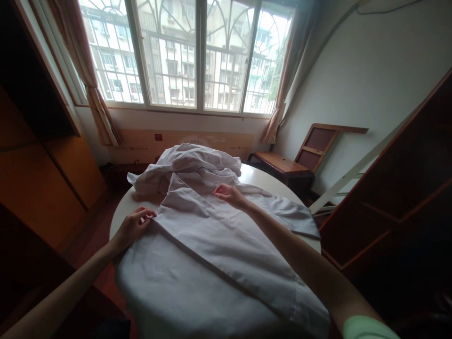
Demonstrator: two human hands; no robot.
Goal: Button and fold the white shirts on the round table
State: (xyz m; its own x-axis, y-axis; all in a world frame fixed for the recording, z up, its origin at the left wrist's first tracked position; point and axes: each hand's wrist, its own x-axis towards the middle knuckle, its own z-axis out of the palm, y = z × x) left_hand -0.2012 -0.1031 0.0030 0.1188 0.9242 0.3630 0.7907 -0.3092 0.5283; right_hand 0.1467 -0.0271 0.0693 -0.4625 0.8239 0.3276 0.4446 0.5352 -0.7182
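A white garment (212, 245) lies spread over a round white table (257, 178) below a barred window (190, 52). The left hand (133, 226) pinches its folded edge, while the right hand (229, 194) rests flat on the cloth farther back.

White garment (212, 245), plain; white table (257, 178); brown-pink curtains (100, 108).

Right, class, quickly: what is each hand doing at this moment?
Left hand: fingers pinched shut on the white garment at its folded edge.
Right hand: open, resting flat on the garment, gripping nothing.
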